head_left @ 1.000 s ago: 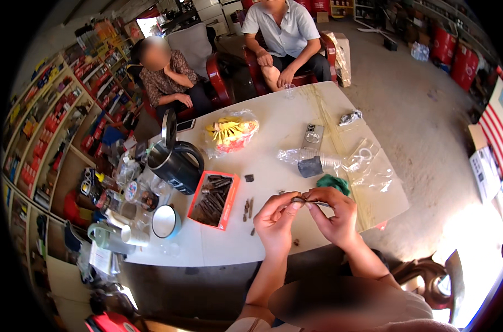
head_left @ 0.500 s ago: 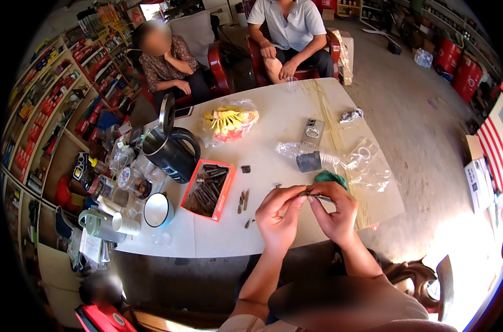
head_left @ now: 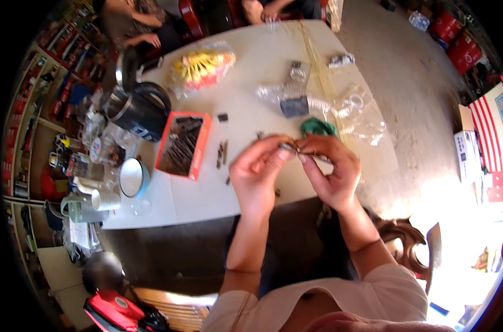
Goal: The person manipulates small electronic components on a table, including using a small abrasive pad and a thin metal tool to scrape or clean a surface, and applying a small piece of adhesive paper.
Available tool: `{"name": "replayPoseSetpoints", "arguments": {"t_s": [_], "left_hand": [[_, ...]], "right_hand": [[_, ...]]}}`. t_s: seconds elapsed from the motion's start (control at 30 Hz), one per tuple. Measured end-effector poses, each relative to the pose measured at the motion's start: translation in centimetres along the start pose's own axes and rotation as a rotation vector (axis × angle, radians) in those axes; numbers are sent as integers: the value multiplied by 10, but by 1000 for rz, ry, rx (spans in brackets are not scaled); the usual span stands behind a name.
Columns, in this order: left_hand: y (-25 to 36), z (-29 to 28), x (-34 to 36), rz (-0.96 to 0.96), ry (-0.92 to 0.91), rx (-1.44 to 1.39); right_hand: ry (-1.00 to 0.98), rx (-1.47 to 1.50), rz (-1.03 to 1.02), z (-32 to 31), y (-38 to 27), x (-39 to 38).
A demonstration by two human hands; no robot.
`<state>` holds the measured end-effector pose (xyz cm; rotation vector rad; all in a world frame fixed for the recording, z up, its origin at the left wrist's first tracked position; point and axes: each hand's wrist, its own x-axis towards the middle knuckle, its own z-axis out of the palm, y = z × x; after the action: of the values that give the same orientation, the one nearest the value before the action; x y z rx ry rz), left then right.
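Observation:
My left hand (head_left: pixel 259 171) and my right hand (head_left: pixel 333 171) meet above the near side of the table, fingertips pinched together. Between the left thumb and forefinger sits a small dark piece (head_left: pixel 287 146). A thin, shiny strip (head_left: pixel 322 159) shows under the right fingers; its far end is hidden. To the left stands an open orange-red box (head_left: pixel 199 146) full of slender dark brown pieces (head_left: pixel 180 146). Similar loose brown pieces (head_left: pixel 222 153) lie on the table beside it. Just beyond my hands are a crumpled green cloth (head_left: pixel 318 128) and a dark grey block (head_left: pixel 294 107).
The white table (head_left: pixel 246 77) also holds a black kettle (head_left: pixel 143 116) with its lid up, bagged bananas (head_left: pixel 199 66), a phone (head_left: pixel 298 73), clear plastic packaging (head_left: pixel 362 119) and an enamel mug (head_left: pixel 134 178). Two people sit across the far edge. Shelves (head_left: pixel 27 127) stand at the left.
The view has tilted downward, so the table sits higher in the picture and the seated people are cut off. My hands stay together, with the left turned a little and the small piece showing more.

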<state>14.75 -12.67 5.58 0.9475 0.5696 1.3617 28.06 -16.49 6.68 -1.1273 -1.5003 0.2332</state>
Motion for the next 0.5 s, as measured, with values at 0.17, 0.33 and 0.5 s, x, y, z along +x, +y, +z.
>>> {"name": "replayPoseSetpoints", "arguments": {"t_s": [0.17,0.33,0.5], "left_hand": [[3,-2,7,-45,-37,-110],[4,1,6,-2,-47,-87],[3,2,6,29,-67,-41]], "right_hand": [[70,216,79,1,5,-4],[97,122,-33,2,3,-1],[126,-16,-124,1,4,1]]}}
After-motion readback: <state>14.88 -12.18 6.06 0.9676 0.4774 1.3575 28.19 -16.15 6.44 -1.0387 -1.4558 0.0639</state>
